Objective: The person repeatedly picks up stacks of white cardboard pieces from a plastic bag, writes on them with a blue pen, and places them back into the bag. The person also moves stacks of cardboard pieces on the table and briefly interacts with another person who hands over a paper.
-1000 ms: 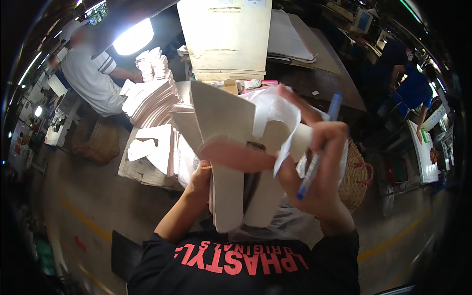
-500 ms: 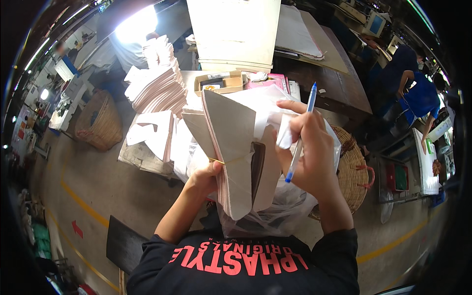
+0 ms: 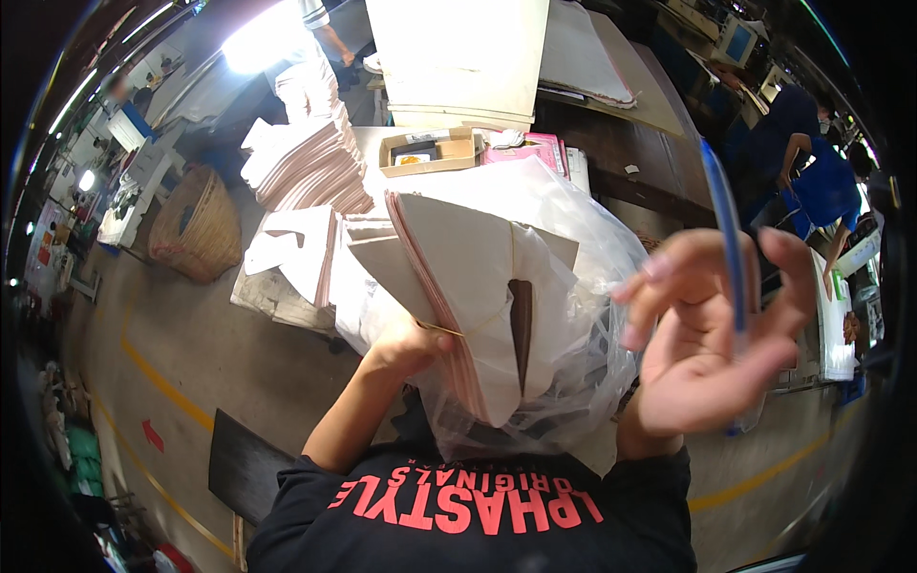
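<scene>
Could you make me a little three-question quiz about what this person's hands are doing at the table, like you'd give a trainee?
1. True or false: the left hand grips a rubber-banded bundle of cut paper pieces.
2. Which thing does the right hand hold? A) scissors B) a blue pen C) a tape roll
3. Fill in: a clear plastic ____ hangs around the bundle.

Key: 1 true; 2 B; 3 bag.
</scene>
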The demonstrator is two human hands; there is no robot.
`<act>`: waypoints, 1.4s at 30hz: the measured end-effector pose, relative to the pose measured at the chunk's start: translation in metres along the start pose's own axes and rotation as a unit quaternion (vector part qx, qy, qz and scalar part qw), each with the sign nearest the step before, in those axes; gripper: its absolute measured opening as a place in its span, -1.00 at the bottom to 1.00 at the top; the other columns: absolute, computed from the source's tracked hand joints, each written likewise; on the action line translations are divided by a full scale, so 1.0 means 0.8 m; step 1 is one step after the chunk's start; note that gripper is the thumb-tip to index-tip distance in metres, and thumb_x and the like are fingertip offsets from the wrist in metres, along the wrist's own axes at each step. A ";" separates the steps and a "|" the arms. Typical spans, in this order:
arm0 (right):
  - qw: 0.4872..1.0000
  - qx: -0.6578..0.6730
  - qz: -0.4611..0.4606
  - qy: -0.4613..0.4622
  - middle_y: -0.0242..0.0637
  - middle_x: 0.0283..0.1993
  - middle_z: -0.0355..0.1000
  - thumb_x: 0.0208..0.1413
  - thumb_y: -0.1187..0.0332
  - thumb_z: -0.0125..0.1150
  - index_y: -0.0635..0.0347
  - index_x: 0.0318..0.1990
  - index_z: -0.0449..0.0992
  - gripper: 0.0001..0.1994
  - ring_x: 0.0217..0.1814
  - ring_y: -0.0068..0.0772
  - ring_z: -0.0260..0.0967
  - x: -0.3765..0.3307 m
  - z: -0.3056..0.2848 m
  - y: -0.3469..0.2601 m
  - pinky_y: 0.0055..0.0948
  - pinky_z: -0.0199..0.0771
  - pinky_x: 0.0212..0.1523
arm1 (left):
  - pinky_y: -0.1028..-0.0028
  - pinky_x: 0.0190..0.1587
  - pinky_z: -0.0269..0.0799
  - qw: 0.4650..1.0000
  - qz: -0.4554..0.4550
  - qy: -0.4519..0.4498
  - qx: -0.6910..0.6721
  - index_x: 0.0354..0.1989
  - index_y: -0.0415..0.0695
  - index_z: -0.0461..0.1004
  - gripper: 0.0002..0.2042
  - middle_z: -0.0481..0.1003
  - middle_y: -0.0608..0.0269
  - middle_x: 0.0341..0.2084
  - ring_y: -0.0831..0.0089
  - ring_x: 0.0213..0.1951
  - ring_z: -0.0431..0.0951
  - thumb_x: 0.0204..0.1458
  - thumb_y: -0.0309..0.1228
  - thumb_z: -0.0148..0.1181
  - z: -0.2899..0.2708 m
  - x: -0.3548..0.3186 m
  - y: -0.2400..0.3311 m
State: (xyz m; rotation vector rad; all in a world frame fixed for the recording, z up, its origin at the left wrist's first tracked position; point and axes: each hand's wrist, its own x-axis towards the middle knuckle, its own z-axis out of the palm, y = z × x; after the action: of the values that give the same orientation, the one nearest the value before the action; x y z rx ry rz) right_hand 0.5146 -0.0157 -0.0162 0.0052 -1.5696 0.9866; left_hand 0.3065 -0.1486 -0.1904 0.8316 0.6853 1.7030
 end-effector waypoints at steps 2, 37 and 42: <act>0.995 -0.084 0.026 -0.042 0.04 -0.17 0.50 0.46 0.08 -0.17 0.24 0.17 0.26 -0.60 -0.28 -0.25 0.43 -0.003 0.016 0.006 -0.16 0.51 0.00 | 0.21 0.19 0.53 0.998 -0.014 0.026 0.051 0.29 -0.29 0.42 -0.19 0.58 0.09 0.11 0.23 0.13 0.60 -0.14 -0.24 0.68 0.008 0.006 0.001; 0.987 0.066 0.064 -0.131 -0.08 -0.30 0.49 0.53 -0.05 -0.10 0.32 -0.13 0.31 -0.51 -0.53 -0.69 0.17 -0.041 0.068 0.072 -0.61 0.29 -0.45 | 0.43 0.03 0.47 0.996 0.002 0.036 0.087 0.02 -0.12 0.42 -0.08 0.51 0.33 -0.05 0.48 0.02 0.52 -0.35 0.35 0.64 0.032 0.027 -0.001; 0.994 0.053 0.055 -0.079 -0.19 -0.43 0.41 0.53 -0.12 -0.21 0.26 -0.24 0.30 -0.45 -0.54 -0.66 0.18 -0.050 0.078 0.073 -0.59 0.23 -0.46 | 0.30 0.26 0.43 0.991 0.024 0.083 0.100 0.31 -0.31 0.40 0.13 0.52 0.17 0.15 0.35 0.17 0.52 -0.34 0.32 0.64 0.027 0.013 -0.015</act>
State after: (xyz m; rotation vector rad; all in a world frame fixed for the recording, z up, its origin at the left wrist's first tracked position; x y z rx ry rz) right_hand 0.4454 -0.0347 -0.0776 0.0740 -1.6737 1.1800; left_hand 0.3290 -0.1344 -0.1853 0.8563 0.9680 1.7803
